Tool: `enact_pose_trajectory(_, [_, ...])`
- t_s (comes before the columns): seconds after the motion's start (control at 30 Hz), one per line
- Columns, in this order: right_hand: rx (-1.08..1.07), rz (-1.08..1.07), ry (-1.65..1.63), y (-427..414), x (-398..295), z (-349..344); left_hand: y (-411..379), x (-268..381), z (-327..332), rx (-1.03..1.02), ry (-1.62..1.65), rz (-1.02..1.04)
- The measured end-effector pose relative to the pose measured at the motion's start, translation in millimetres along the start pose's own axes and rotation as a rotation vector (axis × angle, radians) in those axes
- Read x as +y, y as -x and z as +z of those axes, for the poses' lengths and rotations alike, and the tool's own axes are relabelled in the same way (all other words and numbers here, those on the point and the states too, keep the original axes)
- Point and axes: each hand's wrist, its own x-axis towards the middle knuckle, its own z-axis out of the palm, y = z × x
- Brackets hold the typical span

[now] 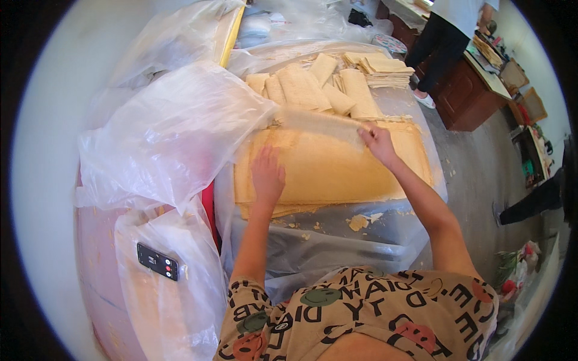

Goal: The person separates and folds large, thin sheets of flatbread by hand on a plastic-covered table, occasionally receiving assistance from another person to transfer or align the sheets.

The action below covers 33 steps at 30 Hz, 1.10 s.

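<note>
A wide stack of thin yellow sheets [334, 167], which look like bean curd skin, lies in front of me on a plastic-covered surface. My right hand [379, 142] pinches the right end of a thin, translucent sheet [320, 126], blurred by motion, over the far part of the stack. On the stack's left side is my left hand [268, 175], palm down, its fingers pointing away from me and holding nothing that I can see. Folded sheets [302, 88] are heaped just beyond, and a neater folded pile [386, 70] sits at the far right.
Crumpled clear plastic sheeting [171, 131] covers much of the left side. A phone [157, 261] with a lit screen lies on it. Broken flakes [359, 222] are scattered near me. One person [445, 40] stands by a wooden cabinet [469, 94]; another person's leg [533, 203] shows at right.
</note>
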Motion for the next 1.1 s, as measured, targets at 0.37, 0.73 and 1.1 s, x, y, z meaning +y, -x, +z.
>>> enact_pose_trajectory(0.37, [0.104,-0.485,0.72,-164,-27,145,53,-20,47,-0.098,-0.188,-0.053])
enact_pose_trajectory(0.73, [-0.155,-0.48,0.475,24,-5,158,58,-21,56,-0.105,-0.203,-0.064])
enact_pose_trajectory(1.1, [0.222,0.039,0.265,204,71,8,58,86,75,-0.413,-0.023,0.258])
